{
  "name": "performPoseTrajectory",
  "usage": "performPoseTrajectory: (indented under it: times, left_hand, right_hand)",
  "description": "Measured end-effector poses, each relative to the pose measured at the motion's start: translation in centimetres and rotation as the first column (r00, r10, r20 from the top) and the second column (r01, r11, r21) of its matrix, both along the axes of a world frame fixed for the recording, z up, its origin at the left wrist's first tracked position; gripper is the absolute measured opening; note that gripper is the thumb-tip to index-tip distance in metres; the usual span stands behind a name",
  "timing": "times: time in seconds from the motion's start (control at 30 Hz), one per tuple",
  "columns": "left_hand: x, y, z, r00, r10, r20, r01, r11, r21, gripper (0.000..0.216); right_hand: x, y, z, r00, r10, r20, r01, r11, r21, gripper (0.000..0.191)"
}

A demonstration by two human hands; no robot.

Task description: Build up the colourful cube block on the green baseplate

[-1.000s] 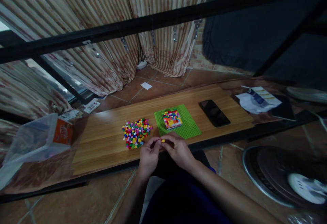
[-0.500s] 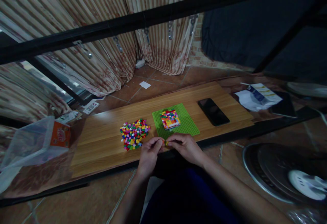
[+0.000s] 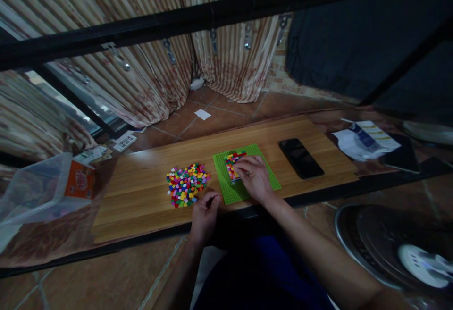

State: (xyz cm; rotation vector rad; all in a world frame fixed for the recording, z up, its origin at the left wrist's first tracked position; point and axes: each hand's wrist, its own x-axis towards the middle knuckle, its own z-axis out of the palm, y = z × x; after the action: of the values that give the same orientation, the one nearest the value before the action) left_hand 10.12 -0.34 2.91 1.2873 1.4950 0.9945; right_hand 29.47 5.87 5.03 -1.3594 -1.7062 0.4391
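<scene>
My right hand (image 3: 255,177) is over a block of multicoloured toy bricks (image 3: 231,161) on a green studded baseplate (image 3: 231,196). Its fingers are pinched together at the block's right side and cover part of it; whatever sits between the fingertips is hidden. At the baseplate's front left corner, my left hand (image 3: 205,213) rests near the board's front edge with thumb and forefinger closed. I cannot make out what it holds, if anything. A heap of small loose bricks (image 3: 187,183) in many colours lies just beyond my left hand.
The wooden board (image 3: 138,192) also carries a black phone (image 3: 300,158) right of the baseplate. A clear plastic bin (image 3: 38,187) with an orange label stands at the left. Papers (image 3: 366,140) lie at the right. A dark metal bar (image 3: 148,29) with hanging clips crosses above.
My hands were together in front of the baseplate, fingertips on small bricks. The right hand has moved forward onto the brick block; the left has stayed near the front edge, slightly lower and left.
</scene>
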Motion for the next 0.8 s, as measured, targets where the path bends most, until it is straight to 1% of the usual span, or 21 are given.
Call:
performPoseTrajectory:
  times: [0.07, 0.13, 0.3, 0.43, 0.6, 0.8]
  left_hand:
    - [-0.1, 0.1, 0.0, 1.0, -0.008, -0.014, 0.008, 1.0, 0.005, 0.023]
    - [-0.2, 0.2, 0.0, 0.999, -0.026, -0.03, 0.026, 1.0, 0.001, 0.021]
    - [-0.2, 0.1, -0.4, 0.993, -0.061, -0.105, 0.062, 0.998, 0.013, 0.019]
    - [-0.1, 0.0, -0.3, 0.989, -0.075, -0.124, 0.078, 0.997, 0.017, 0.019]
    - [-0.2, 0.0, -0.3, 0.991, -0.073, -0.112, 0.076, 0.997, 0.016, 0.016]
    - [-0.2, 0.0, -0.7, 0.991, -0.081, -0.109, 0.084, 0.996, 0.019, 0.016]
  right_hand:
    - [-0.3, 0.1, -0.6, 0.997, -0.081, -0.016, 0.081, 0.997, 0.006, 0.013]
    - [-0.5, 0.2, -1.2, 0.99, -0.131, -0.042, 0.131, 0.991, 0.004, 0.011]
    - [-0.8, 0.4, -2.3, 0.978, -0.179, -0.103, 0.179, 0.984, -0.018, 0.009]
    - [-1.1, 0.3, -2.6, 0.971, -0.19, -0.146, 0.187, 0.982, -0.035, 0.009]
    - [-1.5, 0.4, -2.4, 0.959, -0.202, -0.197, 0.191, 0.979, -0.074, 0.009]
    - [-1.7, 0.8, -2.1, 0.954, -0.217, -0.209, 0.202, 0.975, -0.088, 0.007]
